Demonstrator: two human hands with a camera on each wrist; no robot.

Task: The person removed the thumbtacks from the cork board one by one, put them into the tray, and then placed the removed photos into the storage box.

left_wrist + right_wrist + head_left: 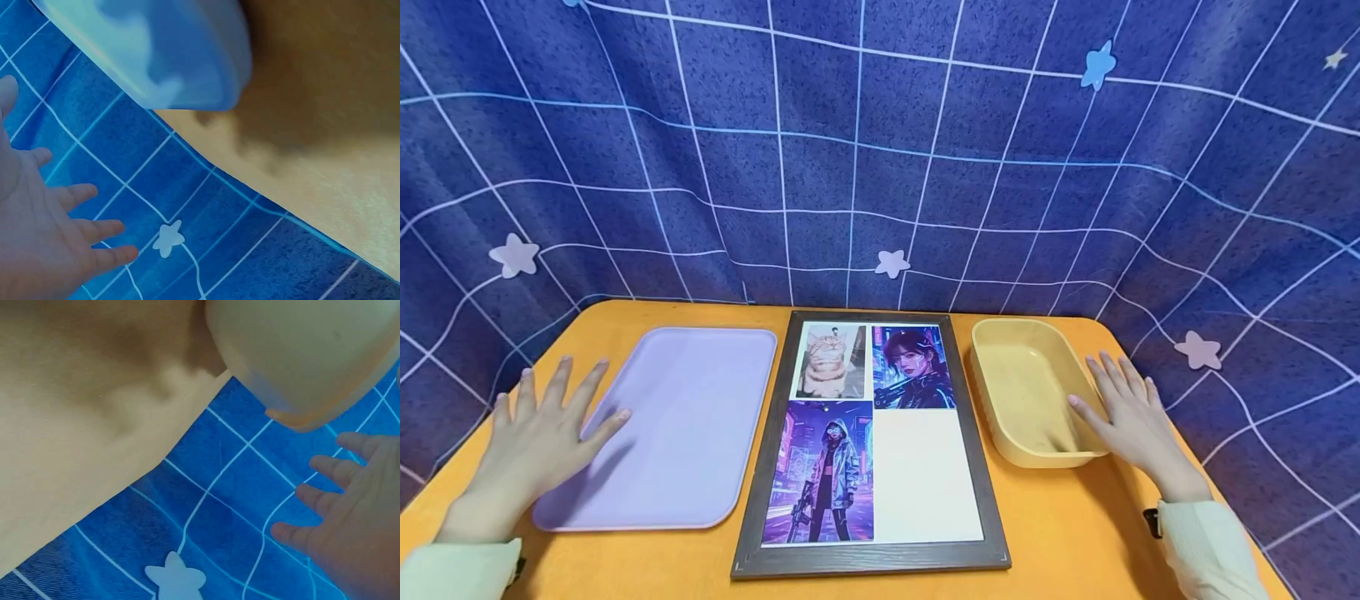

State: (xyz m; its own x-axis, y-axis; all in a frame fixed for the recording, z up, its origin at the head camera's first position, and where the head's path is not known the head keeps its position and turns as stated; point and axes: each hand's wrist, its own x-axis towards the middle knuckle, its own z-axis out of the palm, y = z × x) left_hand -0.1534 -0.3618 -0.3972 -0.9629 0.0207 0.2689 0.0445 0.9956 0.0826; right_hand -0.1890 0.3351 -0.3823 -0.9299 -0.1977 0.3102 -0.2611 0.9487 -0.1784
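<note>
My left hand point(542, 437) is spread over the left edge of a flat lilac tray point(685, 425), holding nothing; its shadow falls on the tray. On the other side, my right hand point(1138, 417) has its fingers spread by the right rim of a yellow basin point(1022, 383). Between tray and basin lies a dark picture frame point(747, 500). A cat picture point(826, 362) fills its upper left, a portrait of a dark-haired figure point(916, 367) its upper right, and a hooded figure picture point(820, 475) its lower left. The lower right is a plain white area point(925, 475).
The orange table point(1060, 533) has rounded far corners. Behind it and at its sides hangs a dark blue curtain point(820, 175) with pale grid lines and star shapes. Both wrists wear dark bands under pale green sleeves point(1206, 546).
</note>
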